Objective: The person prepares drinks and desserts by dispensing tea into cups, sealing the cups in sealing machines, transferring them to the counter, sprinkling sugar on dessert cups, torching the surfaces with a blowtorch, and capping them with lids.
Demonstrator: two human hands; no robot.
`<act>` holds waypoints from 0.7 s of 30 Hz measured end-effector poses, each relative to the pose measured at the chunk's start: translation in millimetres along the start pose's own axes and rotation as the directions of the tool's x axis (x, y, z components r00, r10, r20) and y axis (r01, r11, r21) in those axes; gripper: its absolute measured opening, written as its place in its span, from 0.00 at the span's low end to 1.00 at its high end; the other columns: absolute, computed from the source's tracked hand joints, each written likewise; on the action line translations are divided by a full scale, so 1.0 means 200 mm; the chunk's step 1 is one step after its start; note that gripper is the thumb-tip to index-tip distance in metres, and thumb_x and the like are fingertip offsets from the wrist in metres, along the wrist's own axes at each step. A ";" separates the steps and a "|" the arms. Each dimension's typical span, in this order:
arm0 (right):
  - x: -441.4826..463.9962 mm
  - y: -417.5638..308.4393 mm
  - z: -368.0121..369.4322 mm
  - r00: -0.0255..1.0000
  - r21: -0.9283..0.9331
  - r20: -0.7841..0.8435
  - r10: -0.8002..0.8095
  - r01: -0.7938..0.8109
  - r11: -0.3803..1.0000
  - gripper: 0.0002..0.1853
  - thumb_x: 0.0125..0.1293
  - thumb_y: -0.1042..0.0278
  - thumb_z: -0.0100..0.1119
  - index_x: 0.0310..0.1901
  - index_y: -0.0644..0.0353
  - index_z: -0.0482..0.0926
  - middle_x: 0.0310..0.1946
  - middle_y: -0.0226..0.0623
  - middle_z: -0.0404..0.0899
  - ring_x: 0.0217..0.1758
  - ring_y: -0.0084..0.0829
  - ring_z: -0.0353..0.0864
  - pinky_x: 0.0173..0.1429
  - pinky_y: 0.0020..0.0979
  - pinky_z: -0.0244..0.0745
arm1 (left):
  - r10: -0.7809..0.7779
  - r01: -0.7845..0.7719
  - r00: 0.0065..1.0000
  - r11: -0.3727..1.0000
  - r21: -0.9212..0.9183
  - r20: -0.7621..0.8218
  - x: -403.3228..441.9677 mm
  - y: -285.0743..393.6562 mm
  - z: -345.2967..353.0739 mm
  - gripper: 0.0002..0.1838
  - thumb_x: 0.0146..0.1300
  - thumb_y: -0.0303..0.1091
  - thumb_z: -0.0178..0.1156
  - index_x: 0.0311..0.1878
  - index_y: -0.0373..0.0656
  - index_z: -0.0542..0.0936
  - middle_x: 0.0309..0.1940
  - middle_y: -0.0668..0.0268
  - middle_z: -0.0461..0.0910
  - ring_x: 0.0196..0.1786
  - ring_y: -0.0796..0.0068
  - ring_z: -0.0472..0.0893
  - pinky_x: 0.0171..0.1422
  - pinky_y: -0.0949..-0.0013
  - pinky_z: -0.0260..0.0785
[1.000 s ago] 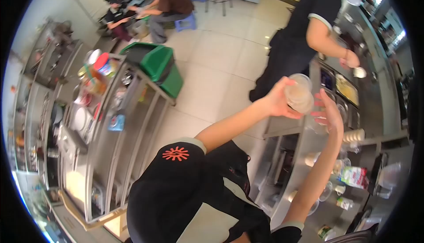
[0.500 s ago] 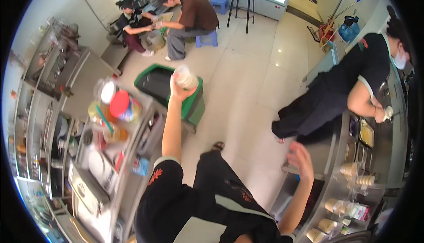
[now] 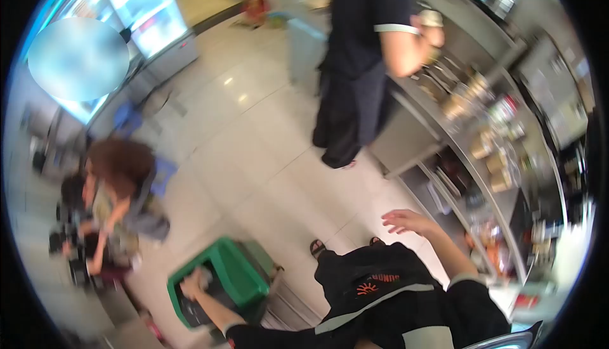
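Note:
My left hand (image 3: 192, 285) reaches down over the opening of a green-rimmed bin (image 3: 238, 266) with a dark inside. Blurred in its fingers is a clear plastic cup (image 3: 205, 277), partly hidden by the hand. To the right, my right hand (image 3: 406, 222) hangs in the air above the floor, palm down. Its fingers are spread and hold nothing.
A co-worker in black (image 3: 361, 51) stands at a steel counter (image 3: 466, 152) on the right, holding a pale cup (image 3: 431, 19). Several cups stand along that counter. Two people sit low at the left, one in a brown top (image 3: 120, 165). Glass-door fridges (image 3: 139, 6) line the back.
My left hand has lowered the cup from chest height to the bin. The view has swung right, and my right hand stays raised. The co-worker stands more upright.

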State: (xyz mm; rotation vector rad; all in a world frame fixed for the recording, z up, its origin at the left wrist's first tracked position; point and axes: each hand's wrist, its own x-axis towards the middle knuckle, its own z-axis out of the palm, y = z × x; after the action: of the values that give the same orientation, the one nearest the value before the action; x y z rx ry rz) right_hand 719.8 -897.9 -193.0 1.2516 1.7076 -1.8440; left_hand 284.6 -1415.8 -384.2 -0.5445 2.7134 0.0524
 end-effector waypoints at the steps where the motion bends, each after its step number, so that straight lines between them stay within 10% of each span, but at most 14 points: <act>1: 0.00 -0.04 0.01 1.000 -0.019 0.007 0.000 0.000 1.000 0.27 0.59 0.47 0.50 0.55 0.56 0.67 0.50 0.36 0.71 0.45 0.28 0.75 0.47 0.29 0.69 | -0.032 0.032 0.999 0.996 0.085 0.009 0.01 0.00 0.03 0.50 0.35 0.72 0.54 0.62 0.54 0.63 0.66 0.59 0.49 0.64 0.52 0.57 0.57 0.40 0.56; 3: 0.03 -0.09 0.03 1.000 -0.009 -0.012 -0.006 0.006 1.000 0.27 0.59 0.46 0.50 0.56 0.55 0.66 0.50 0.36 0.71 0.45 0.28 0.74 0.47 0.29 0.68 | -0.279 0.241 0.943 0.949 0.204 0.182 0.00 0.04 0.04 0.51 0.33 0.67 0.62 0.63 0.53 0.61 0.67 0.66 0.49 0.64 0.54 0.58 0.53 0.34 0.56; 21: -0.19 0.39 -0.80 0.844 -0.007 -0.479 -0.241 0.271 0.963 0.19 0.60 0.57 0.53 0.48 0.60 0.73 0.38 0.38 0.77 0.37 0.26 0.76 0.46 0.29 0.69 | 0.368 -0.363 0.928 0.860 0.359 0.059 -0.41 0.93 0.12 0.33 0.48 0.57 0.56 0.54 0.45 0.70 0.49 0.55 0.71 0.51 0.52 0.71 0.50 0.43 0.63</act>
State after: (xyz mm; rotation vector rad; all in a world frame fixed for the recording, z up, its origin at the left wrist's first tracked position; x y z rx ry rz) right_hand 857.5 -779.1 -196.0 1.6838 2.1811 -1.8456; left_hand 291.8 -1210.8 -382.5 0.0844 2.7035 -0.3518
